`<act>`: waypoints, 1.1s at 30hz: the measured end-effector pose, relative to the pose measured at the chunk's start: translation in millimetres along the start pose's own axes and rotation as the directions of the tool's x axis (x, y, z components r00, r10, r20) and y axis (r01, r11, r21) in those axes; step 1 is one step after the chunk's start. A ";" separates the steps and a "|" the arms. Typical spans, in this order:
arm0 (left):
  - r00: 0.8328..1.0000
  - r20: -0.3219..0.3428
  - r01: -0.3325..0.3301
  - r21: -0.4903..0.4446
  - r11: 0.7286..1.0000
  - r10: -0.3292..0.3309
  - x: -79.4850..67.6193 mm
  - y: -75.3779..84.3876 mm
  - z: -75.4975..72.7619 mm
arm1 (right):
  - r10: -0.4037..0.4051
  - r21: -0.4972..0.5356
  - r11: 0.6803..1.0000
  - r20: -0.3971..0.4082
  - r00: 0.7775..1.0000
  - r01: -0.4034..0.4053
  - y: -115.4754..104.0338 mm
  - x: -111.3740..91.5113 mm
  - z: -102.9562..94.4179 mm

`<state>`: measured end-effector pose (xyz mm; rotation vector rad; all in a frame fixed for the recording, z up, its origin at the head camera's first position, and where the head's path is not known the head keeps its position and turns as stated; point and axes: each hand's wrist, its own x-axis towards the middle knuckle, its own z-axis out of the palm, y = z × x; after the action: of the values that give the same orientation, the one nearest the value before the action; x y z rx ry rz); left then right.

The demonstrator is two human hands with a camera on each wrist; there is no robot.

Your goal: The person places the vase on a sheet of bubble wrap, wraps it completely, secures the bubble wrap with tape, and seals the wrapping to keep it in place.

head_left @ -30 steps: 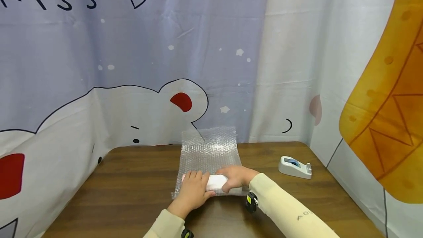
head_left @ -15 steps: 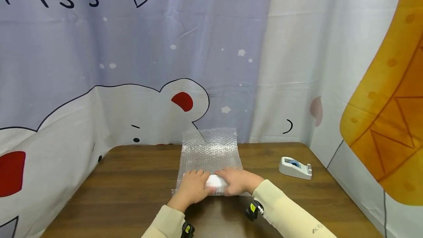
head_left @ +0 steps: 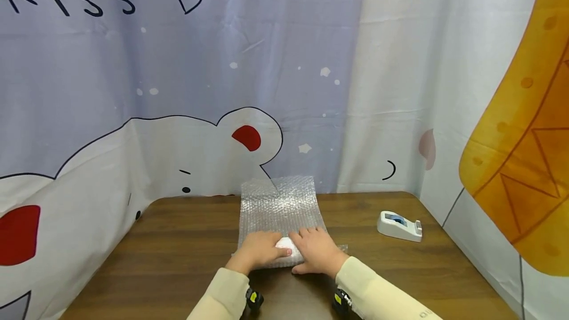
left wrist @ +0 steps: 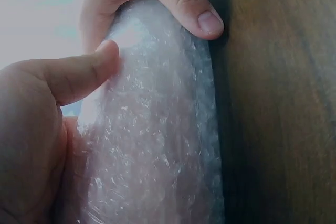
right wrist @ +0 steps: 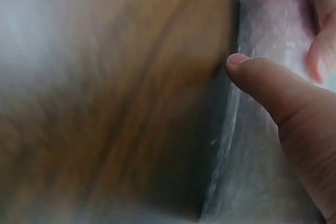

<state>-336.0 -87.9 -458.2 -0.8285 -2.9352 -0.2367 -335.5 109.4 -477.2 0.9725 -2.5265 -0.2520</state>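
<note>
A sheet of bubble wrap runs from the table's back edge toward the person, its near end turned over a rounded white object. The object's kind is hidden under the wrap and the hands. My left hand grips the left part of this bundle, fingers over the top; in the left wrist view its thumb presses on the wrap. On the right part, my right hand holds the bundle with fingers across the top. In the right wrist view, its thumb lies at the wrap's near edge.
A white tape dispenser with a blue roll stands at the right on the brown wooden table. Behind the table hangs a printed curtain, which the wrap's far end overlaps in the head view.
The right hand has shifted from the bundle's right end toward the left hand, its thumb now at the near side. Bubble wrap now covers the white object's front, which showed bare before.
</note>
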 end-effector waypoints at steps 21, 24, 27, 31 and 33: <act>0.974 -0.199 -0.077 0.162 0.984 0.109 -16.2 8.7 -7.6 | -0.070 0.163 0.986 0.176 0.982 0.042 13.7 20.1 -2.3; 0.975 -0.194 -0.065 0.221 0.973 0.109 -22.1 19.3 -7.7 | -0.069 0.221 0.975 0.227 0.971 0.017 15.6 22.7 -5.4; 0.981 -0.176 -0.039 0.234 0.972 0.082 -26.3 24.9 -3.7 | -0.068 0.269 0.963 0.262 0.963 -0.006 17.2 24.9 -8.0; 0.980 -0.189 -0.008 0.272 0.962 0.061 -28.3 23.8 5.6 | -0.069 0.303 0.953 0.303 0.951 -0.027 18.7 27.0 -8.1; 0.975 -0.209 -0.008 0.297 0.955 0.073 -27.8 20.4 11.0 | -0.071 0.312 0.950 0.314 0.947 -0.032 18.7 27.5 -7.2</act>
<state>-302.0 -83.1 -469.9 -0.7633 -2.6549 0.1068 -361.8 104.6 -456.2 1.1564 -2.9213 -0.0104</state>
